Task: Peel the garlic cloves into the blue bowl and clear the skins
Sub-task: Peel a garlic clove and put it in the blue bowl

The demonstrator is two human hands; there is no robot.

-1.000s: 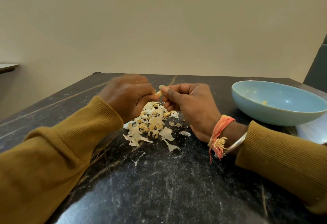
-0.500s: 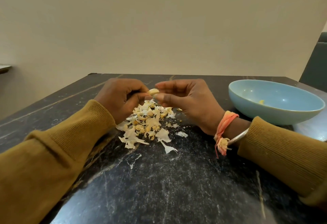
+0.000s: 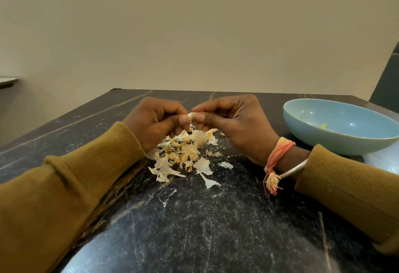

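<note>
A small pale garlic clove is pinched between the fingertips of both hands above the table. My left hand grips it from the left with curled fingers. My right hand pinches its right end between thumb and forefinger. Directly below lies a heap of white and yellowish garlic skins on the dark marble table. The blue bowl stands at the right, with a small yellowish bit inside.
The table's far edge meets a plain beige wall. A dark chair back stands at the far right behind the bowl. A few loose skin flakes lie nearer to me than the heap.
Both hands have lifted slightly and the fingertips have shifted on the clove. The view has tilted a little. The skin heap and bowl stay where they were.
</note>
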